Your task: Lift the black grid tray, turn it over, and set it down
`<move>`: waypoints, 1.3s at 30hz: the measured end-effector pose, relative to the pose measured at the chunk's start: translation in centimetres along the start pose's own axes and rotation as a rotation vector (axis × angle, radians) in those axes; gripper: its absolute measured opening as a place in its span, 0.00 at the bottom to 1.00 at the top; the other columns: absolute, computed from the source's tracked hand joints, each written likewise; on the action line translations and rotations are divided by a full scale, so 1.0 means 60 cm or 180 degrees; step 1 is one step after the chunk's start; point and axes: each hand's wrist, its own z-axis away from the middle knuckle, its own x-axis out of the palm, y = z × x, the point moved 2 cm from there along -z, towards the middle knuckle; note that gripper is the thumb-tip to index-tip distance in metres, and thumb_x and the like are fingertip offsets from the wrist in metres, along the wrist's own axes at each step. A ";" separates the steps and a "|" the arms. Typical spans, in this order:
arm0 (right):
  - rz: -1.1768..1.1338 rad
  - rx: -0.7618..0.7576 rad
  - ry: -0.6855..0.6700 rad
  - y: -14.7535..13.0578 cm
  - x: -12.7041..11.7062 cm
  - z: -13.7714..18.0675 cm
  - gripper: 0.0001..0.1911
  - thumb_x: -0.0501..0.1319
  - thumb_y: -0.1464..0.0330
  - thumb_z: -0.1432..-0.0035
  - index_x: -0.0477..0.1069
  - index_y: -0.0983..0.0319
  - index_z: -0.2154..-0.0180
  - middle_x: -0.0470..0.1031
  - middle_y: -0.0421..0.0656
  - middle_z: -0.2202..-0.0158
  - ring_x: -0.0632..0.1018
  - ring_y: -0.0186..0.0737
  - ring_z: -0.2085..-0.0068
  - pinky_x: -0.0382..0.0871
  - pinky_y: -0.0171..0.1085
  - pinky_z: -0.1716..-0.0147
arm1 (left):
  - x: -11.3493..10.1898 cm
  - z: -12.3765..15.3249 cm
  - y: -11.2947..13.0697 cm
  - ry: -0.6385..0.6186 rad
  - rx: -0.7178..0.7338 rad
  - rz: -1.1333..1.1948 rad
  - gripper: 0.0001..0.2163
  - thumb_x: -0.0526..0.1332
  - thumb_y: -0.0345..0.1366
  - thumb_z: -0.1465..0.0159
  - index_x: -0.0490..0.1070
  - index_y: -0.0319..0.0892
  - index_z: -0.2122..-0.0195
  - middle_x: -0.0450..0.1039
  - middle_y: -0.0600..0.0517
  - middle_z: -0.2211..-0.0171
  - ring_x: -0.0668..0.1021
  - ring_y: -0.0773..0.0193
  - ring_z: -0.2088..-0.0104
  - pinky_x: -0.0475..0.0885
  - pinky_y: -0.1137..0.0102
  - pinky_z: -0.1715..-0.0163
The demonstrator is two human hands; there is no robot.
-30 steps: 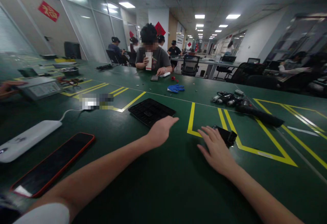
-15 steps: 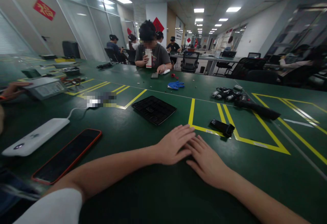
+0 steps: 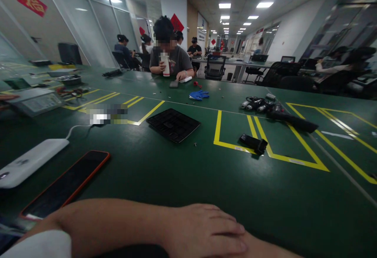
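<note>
My left hand [image 3: 203,230] lies across my right forearm [image 3: 265,247] at the bottom of the view, palm down, its fingers stretched out and resting on the skin. No object shows in it. My right hand is hidden behind my left arm or below the frame edge. Left of my arms lies a phone with an orange-red edge [image 3: 66,183]. Beyond my hands, a black plastic panel [image 3: 173,125] lies on the green table [image 3: 165,175], with a tiny screw-like piece [image 3: 195,144] by its near corner. A small black device [image 3: 253,143] is further right.
A white power bank [image 3: 33,161] with a cable lies at left, near a grey metal box [image 3: 38,101]. Blue glove [image 3: 199,95], bundled black cables [image 3: 257,105] and yellow tape lines [image 3: 218,126] are further off. Across the table sits a person [image 3: 172,55] holding a white cup.
Both arms have drawn back toward me. My left hand has moved from touching my right hand onto my right forearm, and my right hand has gone out of sight.
</note>
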 end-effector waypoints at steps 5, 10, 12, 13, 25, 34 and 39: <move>0.0782 0.0085 0.0107 0.117 -0.045 0.014 0.17 0.50 0.71 0.40 0.65 0.62 0.49 0.71 0.47 0.51 0.69 0.43 0.48 0.62 0.48 0.47 | -0.054 0.010 -0.081 0.0784 -0.0976 -0.0844 0.19 0.48 0.38 0.35 0.60 0.37 0.45 0.60 0.42 0.43 0.62 0.59 0.42 0.59 0.63 0.44; 0.2385 0.1729 0.1197 0.265 -0.104 0.071 0.19 0.50 0.71 0.41 0.65 0.68 0.49 0.66 0.55 0.48 0.64 0.53 0.44 0.56 0.56 0.45 | -0.090 0.044 -0.183 0.0670 -0.2276 -0.1930 0.15 0.50 0.27 0.37 0.66 0.35 0.50 0.65 0.40 0.48 0.68 0.53 0.48 0.65 0.57 0.51; 0.2433 0.2366 0.1089 0.303 -0.106 0.090 0.19 0.50 0.69 0.41 0.65 0.68 0.49 0.66 0.55 0.48 0.65 0.55 0.46 0.57 0.56 0.46 | -0.091 0.051 -0.195 0.0454 -0.2359 -0.1984 0.14 0.49 0.25 0.38 0.68 0.35 0.53 0.69 0.41 0.53 0.72 0.56 0.54 0.68 0.60 0.56; 0.2343 0.2566 0.0981 0.315 -0.103 0.096 0.20 0.50 0.67 0.41 0.64 0.67 0.48 0.67 0.54 0.49 0.66 0.55 0.47 0.59 0.55 0.48 | -0.090 0.053 -0.195 0.0373 -0.2376 -0.1956 0.14 0.49 0.24 0.38 0.68 0.35 0.54 0.70 0.42 0.56 0.73 0.57 0.57 0.69 0.62 0.58; 0.1894 0.2866 0.0781 0.326 -0.094 0.101 0.23 0.47 0.65 0.40 0.62 0.68 0.46 0.65 0.53 0.47 0.64 0.52 0.47 0.61 0.50 0.48 | -0.210 0.124 -0.246 0.3388 -0.3662 0.1755 0.07 0.50 0.36 0.42 0.63 0.39 0.69 0.63 0.53 0.76 0.69 0.68 0.78 0.62 0.75 0.81; 0.1422 0.3484 0.1127 0.362 -0.095 0.109 0.29 0.50 0.59 0.44 0.63 0.75 0.48 0.67 0.59 0.49 0.65 0.57 0.47 0.58 0.52 0.47 | -0.233 0.175 -0.297 0.0735 -0.4891 -0.1503 0.22 0.54 0.53 0.44 0.71 0.35 0.67 0.73 0.36 0.61 0.75 0.48 0.58 0.67 0.65 0.63; 0.0526 0.3358 0.1803 0.340 -0.075 0.060 0.22 0.55 0.61 0.48 0.68 0.67 0.54 0.72 0.54 0.57 0.70 0.56 0.54 0.62 0.56 0.54 | -0.204 0.139 -0.281 0.1090 -0.4598 -0.1522 0.20 0.52 0.49 0.41 0.68 0.35 0.62 0.72 0.39 0.59 0.74 0.51 0.58 0.67 0.65 0.62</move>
